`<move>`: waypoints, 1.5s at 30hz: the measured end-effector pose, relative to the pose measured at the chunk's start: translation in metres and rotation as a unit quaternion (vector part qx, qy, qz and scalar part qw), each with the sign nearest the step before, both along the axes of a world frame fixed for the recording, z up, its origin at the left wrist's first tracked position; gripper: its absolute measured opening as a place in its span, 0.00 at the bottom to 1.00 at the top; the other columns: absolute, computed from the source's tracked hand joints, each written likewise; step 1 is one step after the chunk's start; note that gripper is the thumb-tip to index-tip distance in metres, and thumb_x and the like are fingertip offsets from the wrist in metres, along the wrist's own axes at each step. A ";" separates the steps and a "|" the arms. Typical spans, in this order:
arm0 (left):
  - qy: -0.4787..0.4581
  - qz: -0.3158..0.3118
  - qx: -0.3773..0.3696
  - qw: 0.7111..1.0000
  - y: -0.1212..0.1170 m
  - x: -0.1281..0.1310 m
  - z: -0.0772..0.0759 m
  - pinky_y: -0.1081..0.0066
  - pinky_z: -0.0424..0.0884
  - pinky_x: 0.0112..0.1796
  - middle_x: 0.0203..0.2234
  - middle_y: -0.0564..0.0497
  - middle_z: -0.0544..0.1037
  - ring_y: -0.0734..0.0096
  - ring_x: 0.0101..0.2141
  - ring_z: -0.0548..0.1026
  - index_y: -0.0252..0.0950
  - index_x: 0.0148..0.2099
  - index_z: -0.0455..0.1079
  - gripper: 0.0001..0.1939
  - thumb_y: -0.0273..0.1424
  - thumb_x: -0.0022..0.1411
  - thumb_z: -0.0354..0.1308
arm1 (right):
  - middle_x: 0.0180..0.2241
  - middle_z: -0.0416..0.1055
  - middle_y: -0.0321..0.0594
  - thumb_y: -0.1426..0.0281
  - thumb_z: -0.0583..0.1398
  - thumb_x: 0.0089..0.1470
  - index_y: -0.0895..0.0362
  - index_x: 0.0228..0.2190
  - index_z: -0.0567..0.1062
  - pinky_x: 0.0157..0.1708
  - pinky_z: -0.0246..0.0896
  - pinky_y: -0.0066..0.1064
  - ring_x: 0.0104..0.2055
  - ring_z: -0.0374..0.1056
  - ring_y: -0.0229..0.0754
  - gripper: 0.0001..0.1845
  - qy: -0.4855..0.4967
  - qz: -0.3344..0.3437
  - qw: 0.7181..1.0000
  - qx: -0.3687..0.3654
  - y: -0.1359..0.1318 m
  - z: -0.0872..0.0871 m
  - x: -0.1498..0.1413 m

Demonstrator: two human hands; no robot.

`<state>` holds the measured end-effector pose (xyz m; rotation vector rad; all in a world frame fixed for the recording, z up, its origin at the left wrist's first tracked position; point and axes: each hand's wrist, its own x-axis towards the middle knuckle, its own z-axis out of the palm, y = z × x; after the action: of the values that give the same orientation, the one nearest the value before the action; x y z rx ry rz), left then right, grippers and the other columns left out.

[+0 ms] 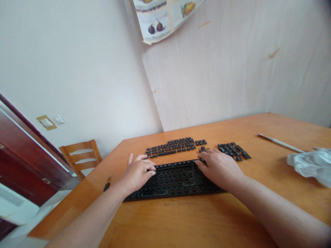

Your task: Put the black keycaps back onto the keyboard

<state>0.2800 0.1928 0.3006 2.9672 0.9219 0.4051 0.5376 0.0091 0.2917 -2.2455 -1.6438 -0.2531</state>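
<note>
A black keyboard base (178, 177) lies on the table in front of me, its key sockets mostly bare, with a row of keycaps along its far edge. My left hand (139, 172) rests over its far left part, fingers apart and the little finger raised. Over the far right part is my right hand (219, 167), fingers stretched toward the far edge and hiding that corner. I see nothing held in either hand. Behind the base, loose black keycaps (170, 146) are laid out in keyboard order, and a number-pad group of keycaps (231, 150) sits farther right.
A small dark tool (106, 185) lies left on the wooden table (176, 220). On the right are a pale pencil-like stick (280, 143) and a crumpled clear plastic bag (310, 162). A wooden chair (81, 155) stands beyond the left edge; walls rise behind.
</note>
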 end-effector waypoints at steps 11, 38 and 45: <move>0.000 -0.002 0.008 1.000 0.002 0.002 -0.002 0.37 0.25 0.58 0.41 0.58 0.82 0.55 0.56 0.65 0.50 0.34 0.78 0.04 0.35 0.57 0.62 | 0.37 0.75 0.45 0.59 0.50 0.62 0.55 0.37 0.78 0.43 0.60 0.37 0.44 0.69 0.49 0.20 -0.005 0.006 1.000 0.006 0.000 -0.002 0.000; 0.037 -0.042 0.081 0.995 -0.017 0.012 0.005 0.42 0.25 0.62 0.33 0.55 0.81 0.56 0.52 0.68 0.45 0.30 0.76 0.05 0.29 0.54 0.59 | 0.36 0.75 0.45 0.59 0.50 0.62 0.54 0.35 0.78 0.43 0.60 0.36 0.43 0.69 0.48 0.19 -0.001 0.008 1.000 0.001 0.000 -0.001 0.000; -0.001 -0.026 0.088 0.996 -0.017 0.006 -0.005 0.40 0.25 0.61 0.39 0.56 0.82 0.53 0.54 0.66 0.47 0.34 0.78 0.07 0.31 0.57 0.58 | 0.36 0.75 0.45 0.59 0.50 0.62 0.54 0.35 0.78 0.42 0.60 0.36 0.43 0.70 0.48 0.19 0.000 0.007 1.000 0.006 0.000 -0.001 0.000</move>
<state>0.2855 0.1762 0.2959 3.1389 0.8493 0.5135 0.5376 0.0090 0.2903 -2.2258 -1.6533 -0.2591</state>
